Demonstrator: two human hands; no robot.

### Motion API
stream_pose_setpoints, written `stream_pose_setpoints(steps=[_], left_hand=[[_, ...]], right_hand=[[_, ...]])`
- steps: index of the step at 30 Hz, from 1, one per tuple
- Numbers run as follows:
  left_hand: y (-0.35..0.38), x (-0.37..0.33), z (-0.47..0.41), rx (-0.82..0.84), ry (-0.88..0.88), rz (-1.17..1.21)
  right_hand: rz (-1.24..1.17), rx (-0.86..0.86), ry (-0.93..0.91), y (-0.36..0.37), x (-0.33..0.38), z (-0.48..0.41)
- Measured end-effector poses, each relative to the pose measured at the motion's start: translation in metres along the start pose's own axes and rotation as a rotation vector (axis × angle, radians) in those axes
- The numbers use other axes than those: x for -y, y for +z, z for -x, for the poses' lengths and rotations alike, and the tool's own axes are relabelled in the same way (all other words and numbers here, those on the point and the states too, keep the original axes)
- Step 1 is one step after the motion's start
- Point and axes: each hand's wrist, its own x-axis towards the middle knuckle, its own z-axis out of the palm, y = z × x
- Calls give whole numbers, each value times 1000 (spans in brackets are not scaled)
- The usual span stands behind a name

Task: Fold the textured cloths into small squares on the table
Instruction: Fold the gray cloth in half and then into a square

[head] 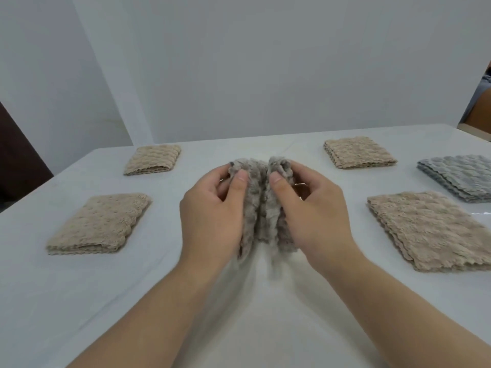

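Observation:
A fuzzy grey-brown cloth point(261, 205) is bunched upright over the middle of the white table point(239, 301). My left hand point(212, 213) grips its left half, thumb on top. My right hand point(313, 213) grips its right half the same way. The two halves are pressed together with a crease between them. Folded beige cloths lie around: one near left point(98, 224), one far left point(152, 159), one far right point(358, 154), and a larger one near right point(430, 229).
A folded grey cloth point(457, 176) lies at the right edge. A white wall stands behind the table. A dark panel point(18, 155) is at the far left, and part of another person point(481, 94) shows at the right edge.

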Motion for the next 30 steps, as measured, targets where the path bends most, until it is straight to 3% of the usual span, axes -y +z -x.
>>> stream_pose_setpoints(steps=[16, 22, 30], left_hand=[[3, 1, 4, 46, 31, 66], [2, -4, 7, 85, 78, 110], [-2, 5, -5, 14, 56, 140]], right_hand=[[-148, 58, -45, 9, 4, 9], [-257, 170, 19, 8, 5, 9], [-429, 358, 78, 7, 1, 8]])
